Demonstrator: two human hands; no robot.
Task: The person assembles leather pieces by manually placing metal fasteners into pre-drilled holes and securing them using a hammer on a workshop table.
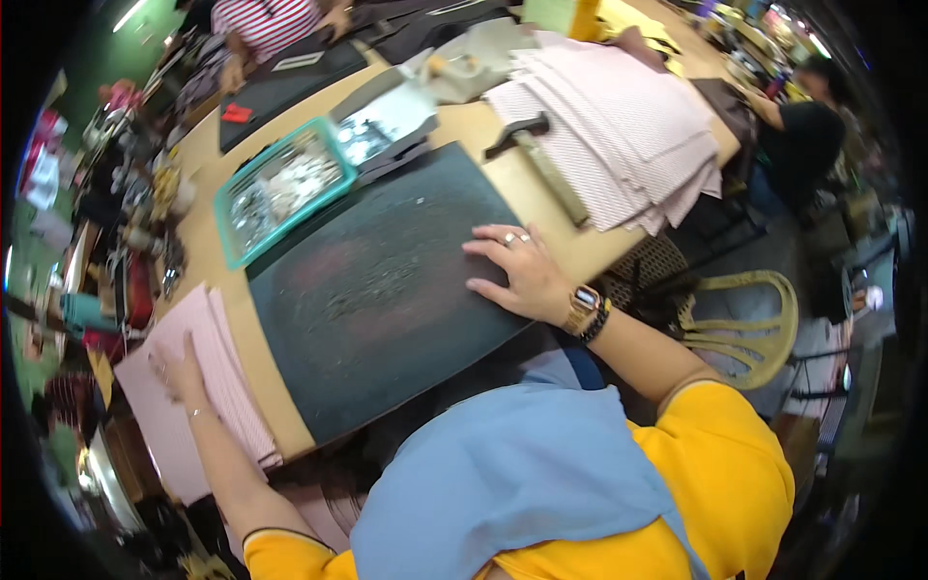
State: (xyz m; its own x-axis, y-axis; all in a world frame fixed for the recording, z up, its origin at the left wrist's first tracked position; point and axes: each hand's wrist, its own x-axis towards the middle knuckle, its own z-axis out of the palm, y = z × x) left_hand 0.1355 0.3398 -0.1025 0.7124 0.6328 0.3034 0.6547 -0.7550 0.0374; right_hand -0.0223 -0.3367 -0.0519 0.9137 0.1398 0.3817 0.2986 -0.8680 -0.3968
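My left hand [179, 372] lies flat, fingers stretched, on a stack of pale pink patterned sheets [232, 387] at the table's left edge. Spread open, my right hand [522, 275] rests at the right edge of a dark, worn rubber-like mat [387, 358], holding nothing. Scuffs and reddish patches mark the middle of this mat. Beyond it, a hammer [553, 181] with a dark head lies against a larger fanned pile of pink patterned sheets [619, 126]. A teal plastic tray [224, 224] full of small whitish and clear pieces stands at the mat's far left corner.
Behind the tray is an open packet [382, 126] of small shiny pieces. A beige bag-like item [469, 68] lies farther back. Across the table, a person in a striped top [266, 24] works at a dark sheet. A yellow plastic chair [744, 324] stands at right, near another person [807, 145].
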